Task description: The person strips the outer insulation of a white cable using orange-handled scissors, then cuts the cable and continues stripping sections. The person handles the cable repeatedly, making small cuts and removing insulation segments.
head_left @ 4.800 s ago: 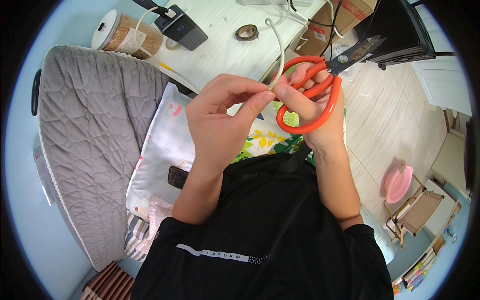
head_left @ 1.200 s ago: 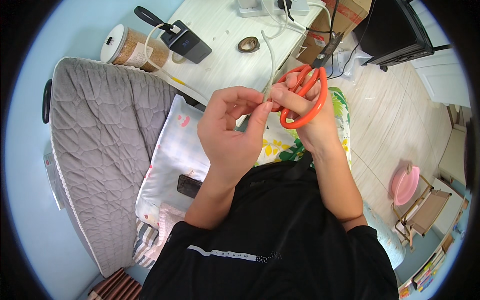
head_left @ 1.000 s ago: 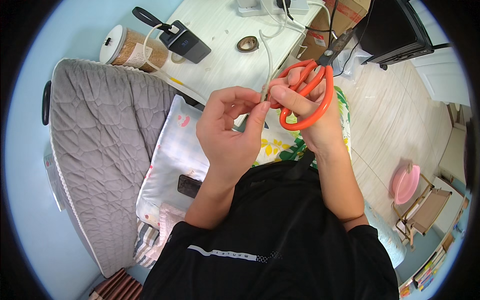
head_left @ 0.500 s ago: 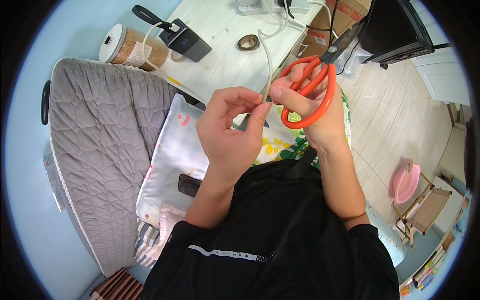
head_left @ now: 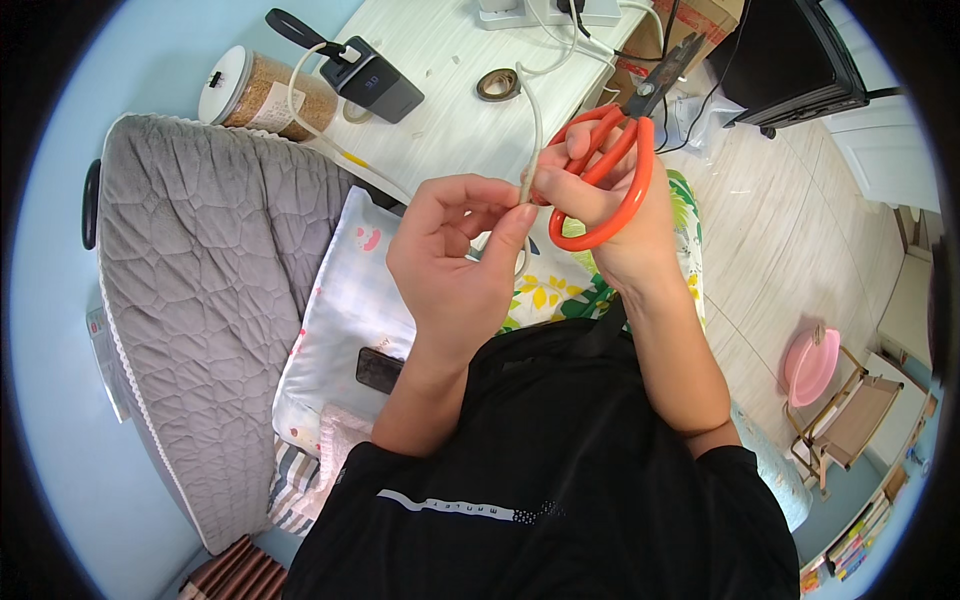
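Hands are working close together above the lap, with open room around them. Right hand [head_left: 610, 215] is gripping orange-handled scissors [head_left: 610, 150], their blades pointing up and away toward the white desk [head_left: 450, 110]. Left hand [head_left: 455, 250] is pinching a white cord [head_left: 533, 120] running upward. A grey quilt [head_left: 200, 300] is lying to the left.

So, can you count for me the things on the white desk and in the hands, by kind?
Scissors, orange handles: 1
White cable, pinched by left hand and right hand: 1
Jar with white lid: 1
Black device: 1
Tape roll: 1
Power strip: 1
Total: 6
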Demonstrator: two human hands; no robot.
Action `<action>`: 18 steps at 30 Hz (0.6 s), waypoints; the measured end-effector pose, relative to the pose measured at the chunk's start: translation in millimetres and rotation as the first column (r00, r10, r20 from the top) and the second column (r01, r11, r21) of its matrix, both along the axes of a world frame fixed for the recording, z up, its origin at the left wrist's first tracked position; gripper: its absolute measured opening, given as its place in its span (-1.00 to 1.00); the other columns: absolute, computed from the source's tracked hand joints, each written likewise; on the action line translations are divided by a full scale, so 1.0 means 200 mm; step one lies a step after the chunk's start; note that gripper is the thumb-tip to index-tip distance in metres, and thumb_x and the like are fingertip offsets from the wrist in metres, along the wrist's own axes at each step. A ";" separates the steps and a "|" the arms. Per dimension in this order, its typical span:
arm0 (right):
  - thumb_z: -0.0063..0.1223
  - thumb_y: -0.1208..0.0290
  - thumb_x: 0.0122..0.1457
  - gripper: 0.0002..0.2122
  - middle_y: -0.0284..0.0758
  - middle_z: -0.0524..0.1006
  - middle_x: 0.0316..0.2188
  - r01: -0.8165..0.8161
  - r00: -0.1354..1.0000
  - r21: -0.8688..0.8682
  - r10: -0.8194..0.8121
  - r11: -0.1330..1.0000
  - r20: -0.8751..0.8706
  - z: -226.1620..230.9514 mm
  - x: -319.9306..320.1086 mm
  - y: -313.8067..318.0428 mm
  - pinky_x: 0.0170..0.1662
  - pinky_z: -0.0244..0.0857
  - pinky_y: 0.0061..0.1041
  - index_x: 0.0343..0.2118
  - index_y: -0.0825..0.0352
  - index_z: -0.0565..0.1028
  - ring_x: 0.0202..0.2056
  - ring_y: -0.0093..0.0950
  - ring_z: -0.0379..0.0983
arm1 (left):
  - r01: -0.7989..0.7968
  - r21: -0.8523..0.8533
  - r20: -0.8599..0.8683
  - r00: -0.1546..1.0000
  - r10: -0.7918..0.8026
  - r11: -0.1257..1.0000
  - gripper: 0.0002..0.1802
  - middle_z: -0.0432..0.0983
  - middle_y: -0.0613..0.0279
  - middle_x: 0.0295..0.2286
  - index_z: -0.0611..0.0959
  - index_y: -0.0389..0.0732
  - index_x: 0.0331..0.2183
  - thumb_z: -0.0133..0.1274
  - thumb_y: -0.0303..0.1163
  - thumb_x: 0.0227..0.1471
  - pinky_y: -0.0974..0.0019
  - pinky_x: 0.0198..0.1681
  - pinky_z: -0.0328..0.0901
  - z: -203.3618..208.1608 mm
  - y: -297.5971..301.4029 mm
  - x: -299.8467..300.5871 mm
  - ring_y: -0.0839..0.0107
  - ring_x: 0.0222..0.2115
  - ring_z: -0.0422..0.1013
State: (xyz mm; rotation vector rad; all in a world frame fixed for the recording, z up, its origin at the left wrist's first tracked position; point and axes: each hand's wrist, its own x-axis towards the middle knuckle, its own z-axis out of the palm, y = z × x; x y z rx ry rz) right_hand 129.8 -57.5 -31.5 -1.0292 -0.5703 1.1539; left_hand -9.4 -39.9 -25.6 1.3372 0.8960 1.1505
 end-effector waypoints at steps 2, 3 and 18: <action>0.25 0.58 -0.12 -0.73 -0.25 0.55 -0.46 0.004 1.000 -0.016 -0.004 1.000 0.000 0.01 -0.01 0.01 -0.38 0.37 -0.61 -0.39 0.34 0.35 -0.45 -0.57 0.48 | -0.003 -0.023 0.000 1.000 0.003 1.000 -0.76 0.52 0.16 -0.38 0.49 -0.38 -0.30 0.15 -0.72 -0.07 0.47 -0.26 0.42 0.01 0.00 0.00 0.52 -0.38 0.48; 0.26 0.58 -0.12 -0.73 -0.25 0.55 -0.46 0.006 1.000 -0.025 -0.006 1.000 0.001 0.02 -0.01 0.01 -0.38 0.37 -0.60 -0.39 0.34 0.35 -0.46 -0.57 0.48 | 0.007 -0.033 0.022 1.000 -0.006 0.999 -0.76 0.52 0.16 -0.38 0.49 -0.39 -0.29 0.15 -0.72 -0.07 0.47 -0.27 0.43 0.00 0.00 -0.01 0.51 -0.38 0.49; 0.13 0.71 -0.09 -0.71 -0.27 0.47 -0.59 -0.243 0.947 0.128 0.264 0.962 -0.185 -0.02 -0.03 0.11 -0.37 0.40 -0.48 -0.47 0.29 0.21 -0.62 -0.48 0.43 | 0.298 -0.295 0.406 0.899 -0.163 0.908 -0.80 0.56 0.02 -0.42 0.50 -0.40 -0.30 0.13 -0.67 -0.04 0.36 -0.38 0.45 0.03 0.08 -0.08 0.36 -0.49 0.51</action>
